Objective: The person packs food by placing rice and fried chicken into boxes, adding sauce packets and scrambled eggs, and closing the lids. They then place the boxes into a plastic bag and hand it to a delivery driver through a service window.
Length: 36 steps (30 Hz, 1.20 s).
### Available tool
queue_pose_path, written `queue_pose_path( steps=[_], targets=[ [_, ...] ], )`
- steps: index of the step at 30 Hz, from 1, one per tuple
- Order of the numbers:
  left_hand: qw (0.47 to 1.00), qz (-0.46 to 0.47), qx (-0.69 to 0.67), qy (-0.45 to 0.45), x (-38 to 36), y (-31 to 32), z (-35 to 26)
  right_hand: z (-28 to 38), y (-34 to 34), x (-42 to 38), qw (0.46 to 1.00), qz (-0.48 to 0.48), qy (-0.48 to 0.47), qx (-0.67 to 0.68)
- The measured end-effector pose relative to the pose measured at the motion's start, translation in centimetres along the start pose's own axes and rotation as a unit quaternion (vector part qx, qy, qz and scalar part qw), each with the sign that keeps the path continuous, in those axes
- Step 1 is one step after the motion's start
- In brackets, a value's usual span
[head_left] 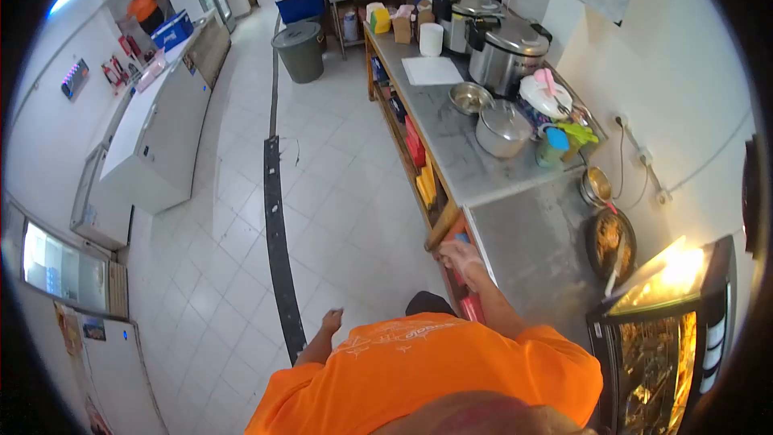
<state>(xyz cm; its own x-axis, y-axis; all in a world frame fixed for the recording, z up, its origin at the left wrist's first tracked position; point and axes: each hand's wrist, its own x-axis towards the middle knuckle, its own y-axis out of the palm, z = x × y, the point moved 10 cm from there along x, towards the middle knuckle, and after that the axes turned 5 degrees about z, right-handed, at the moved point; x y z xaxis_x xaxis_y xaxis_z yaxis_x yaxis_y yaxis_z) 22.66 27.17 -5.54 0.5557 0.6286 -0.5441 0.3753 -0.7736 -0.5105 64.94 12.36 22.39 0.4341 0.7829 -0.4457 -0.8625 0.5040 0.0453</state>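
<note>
My right hand (460,259) reaches down at the front edge of the steel counter, beside the rounded wooden end of its frame (442,228). A whitish film, perhaps a thin clear glove, covers it. Its fingers are curled, and what they hold, if anything, is hidden. Below it, an open compartment (472,306) under the counter shows red and blue things. My left hand (332,321) hangs over the tiled floor, away from the counter, its fingers curled with nothing visible in them. My orange shirt (435,362) fills the bottom.
On the counter stand a lidded pot (503,129), a steel bowl (470,98), large cookers (509,52) and a white board (432,71). A pan (609,243) and a lit display case (656,338) are at right. A grey bin (299,52), chest freezers (157,141) and another person (145,8) are farther off.
</note>
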Motion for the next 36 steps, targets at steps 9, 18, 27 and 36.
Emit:
queue_pose_path(
  steps=[9,18,27,36],
  targets=[
    [0.933,-0.058,0.106,0.340,37.3,-20.7,-51.7,9.1,-11.2,19.0,0.968,-0.218,-0.027,-0.120],
    [0.790,-0.151,0.161,0.573,54.0,-32.6,-97.9,22.3,-14.3,36.3,0.943,-0.291,-0.155,-0.038],
    [0.727,-0.079,0.244,0.637,82.8,-29.9,-131.2,28.7,-16.3,49.2,0.684,-0.718,-0.097,0.082],
    [0.744,-0.096,0.405,0.524,106.9,-25.9,-153.4,30.3,-6.1,57.3,0.605,-0.790,0.057,0.082]
  ],
)
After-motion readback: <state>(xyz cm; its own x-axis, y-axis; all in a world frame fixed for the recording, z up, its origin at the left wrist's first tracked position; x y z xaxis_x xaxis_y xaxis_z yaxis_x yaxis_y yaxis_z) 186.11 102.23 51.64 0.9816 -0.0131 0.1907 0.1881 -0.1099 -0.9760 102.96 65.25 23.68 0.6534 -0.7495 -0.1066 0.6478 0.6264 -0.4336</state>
